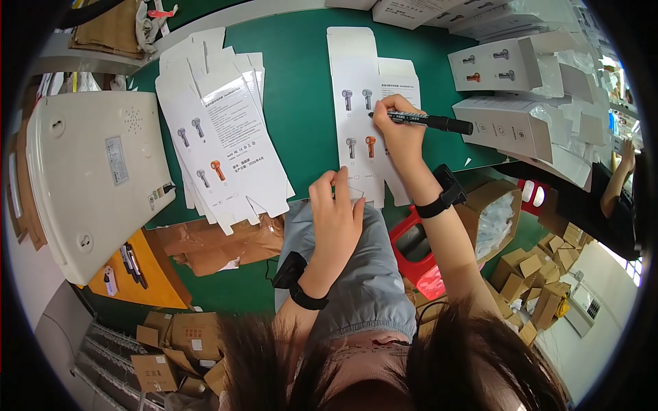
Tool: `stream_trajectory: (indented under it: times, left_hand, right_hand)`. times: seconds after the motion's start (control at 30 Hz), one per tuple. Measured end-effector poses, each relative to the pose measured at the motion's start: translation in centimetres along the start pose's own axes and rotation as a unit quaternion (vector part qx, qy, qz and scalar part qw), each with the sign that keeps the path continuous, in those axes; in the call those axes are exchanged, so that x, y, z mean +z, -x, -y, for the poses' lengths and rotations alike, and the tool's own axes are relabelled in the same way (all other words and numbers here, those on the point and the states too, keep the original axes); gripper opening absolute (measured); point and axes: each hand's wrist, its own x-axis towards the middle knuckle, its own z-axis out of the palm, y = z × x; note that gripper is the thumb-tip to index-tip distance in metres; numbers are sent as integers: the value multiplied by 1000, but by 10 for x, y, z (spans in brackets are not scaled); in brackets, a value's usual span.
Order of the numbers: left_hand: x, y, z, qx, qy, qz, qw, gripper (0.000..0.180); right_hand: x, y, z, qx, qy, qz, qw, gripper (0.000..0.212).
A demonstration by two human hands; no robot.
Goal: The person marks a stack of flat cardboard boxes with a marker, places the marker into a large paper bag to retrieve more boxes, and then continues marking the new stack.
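A flattened white carton (351, 75) lies on the green tabletop, printed with small pictures of handheld fans in grey and orange. My right hand (401, 140) is closed around a black marker pen (445, 124). The pen's tip is at the printed fans, though I cannot tell if it touches the card. At the carton's near edge rests my left hand (337, 216), fingers stretched out and holding nothing. To the left is a loose stack of similar flat cartons (236, 137), slightly fanned out.
Folded white boxes (497, 67) with open flaps stand along the right side. A pale plastic machine casing (103, 171) sits at the left. Beside my legs are a red stool (411, 240) and a brown carton (507, 195) with clear plastic inside. Another person's arm (619, 179) shows far right.
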Motion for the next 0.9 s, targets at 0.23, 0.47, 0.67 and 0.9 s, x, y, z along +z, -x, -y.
stream_trajectory:
  times: [0.23,0.47,0.67,0.9]
  left_hand:
    - [1,-4,7,-14,11,-16,1000,55]
    - [5,-2,6,-18,3,-19,1000,54]
    - [6,-3,7,-14,-4,-21,1000,54]
    - [7,-4,7,-19,1,-18,1000,54]
  right_hand:
    - [-15,26,2,19,-24,-9,999,9]
    - [-16,82,9,-10,25,104,994,7]
    - [-9,78,8,-39,20,108,993,7]
    - [-13,80,4,-71,45,113,990,5]
